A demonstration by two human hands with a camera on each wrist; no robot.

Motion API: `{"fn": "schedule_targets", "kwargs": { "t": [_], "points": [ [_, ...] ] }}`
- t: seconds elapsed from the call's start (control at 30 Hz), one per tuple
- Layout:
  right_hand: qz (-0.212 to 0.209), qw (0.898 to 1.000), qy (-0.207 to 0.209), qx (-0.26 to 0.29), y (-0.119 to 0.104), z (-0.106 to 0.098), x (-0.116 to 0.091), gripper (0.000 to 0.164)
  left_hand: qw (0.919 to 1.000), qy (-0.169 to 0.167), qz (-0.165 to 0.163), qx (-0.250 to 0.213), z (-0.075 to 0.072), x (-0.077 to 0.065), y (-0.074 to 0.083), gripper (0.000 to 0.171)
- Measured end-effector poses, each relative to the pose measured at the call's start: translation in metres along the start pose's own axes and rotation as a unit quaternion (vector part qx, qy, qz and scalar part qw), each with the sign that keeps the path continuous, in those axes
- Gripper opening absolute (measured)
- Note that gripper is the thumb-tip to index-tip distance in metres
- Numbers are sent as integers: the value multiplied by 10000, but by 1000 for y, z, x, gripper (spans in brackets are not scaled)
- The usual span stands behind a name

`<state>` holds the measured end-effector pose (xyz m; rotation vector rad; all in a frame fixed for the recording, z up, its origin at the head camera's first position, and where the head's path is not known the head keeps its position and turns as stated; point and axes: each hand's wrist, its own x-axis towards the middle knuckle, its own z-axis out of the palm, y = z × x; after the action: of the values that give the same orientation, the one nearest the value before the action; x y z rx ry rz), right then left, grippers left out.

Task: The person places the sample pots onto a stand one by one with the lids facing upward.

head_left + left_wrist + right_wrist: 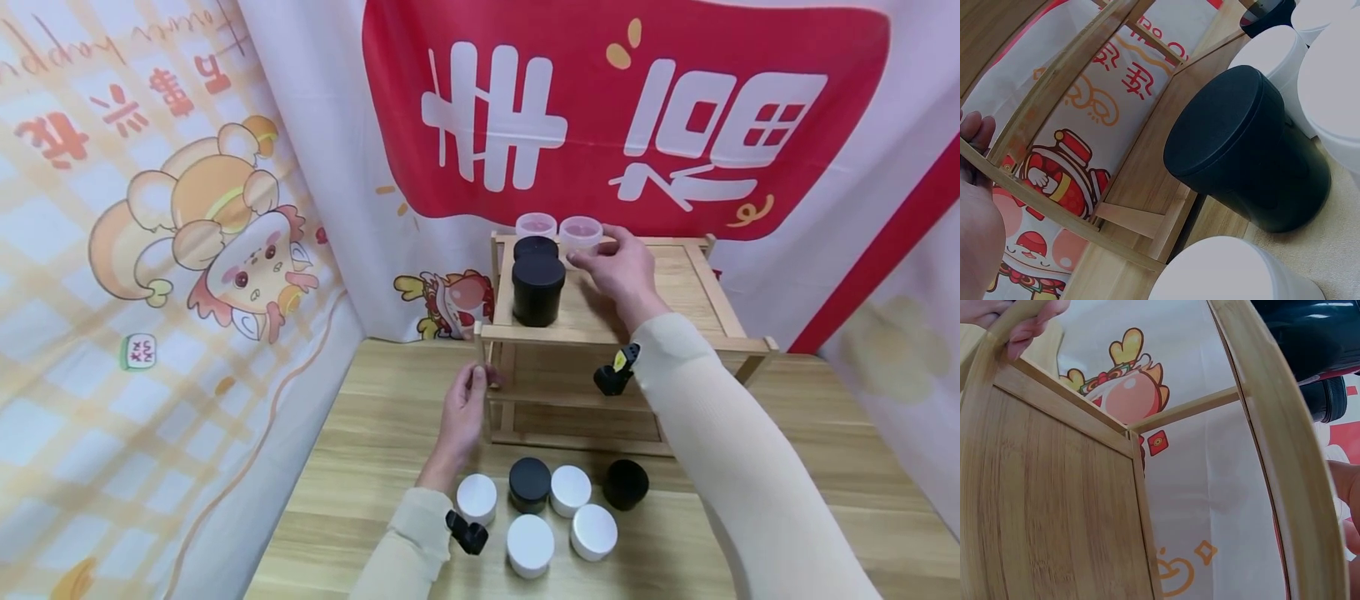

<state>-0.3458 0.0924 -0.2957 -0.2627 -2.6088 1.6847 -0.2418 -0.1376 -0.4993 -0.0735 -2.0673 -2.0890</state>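
On the top tier of a wooden shelf rack (645, 292), my right hand (626, 273) holds a clear jar (581, 233) between thumb and fingers. Another clear jar (535, 225) stands just left of it. Two black jars (538, 296) are lined up in front of that one. My left hand (461, 412) grips the rack's front left post, and its fingers (1025, 334) curl round the wood in the right wrist view. At the right edge of that view, only part of my right hand (1347, 487) shows, and the rack's rail partly hides the jar there.
Below the rack, on the wood-patterned table (337, 467), stand several white jars (530, 546) and two black jars (529, 485), close to my left forearm. The rack's lower tier (1066, 506) is a bamboo panel. Printed cloth (315, 167) hangs behind and at the left.
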Motion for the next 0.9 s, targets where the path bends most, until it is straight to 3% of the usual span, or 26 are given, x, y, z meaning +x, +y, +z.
{"fn": "schedule_targets", "kwargs": {
  "t": [0.33,0.9],
  "points": [
    [127,9998,78,138,1,-1,1,79,10000,5,-9,34,3,0,0,43],
    [-14,9998,143,118,4,0,1,74,9999,27,83,-100,2,1,0,38]
  ]
}}
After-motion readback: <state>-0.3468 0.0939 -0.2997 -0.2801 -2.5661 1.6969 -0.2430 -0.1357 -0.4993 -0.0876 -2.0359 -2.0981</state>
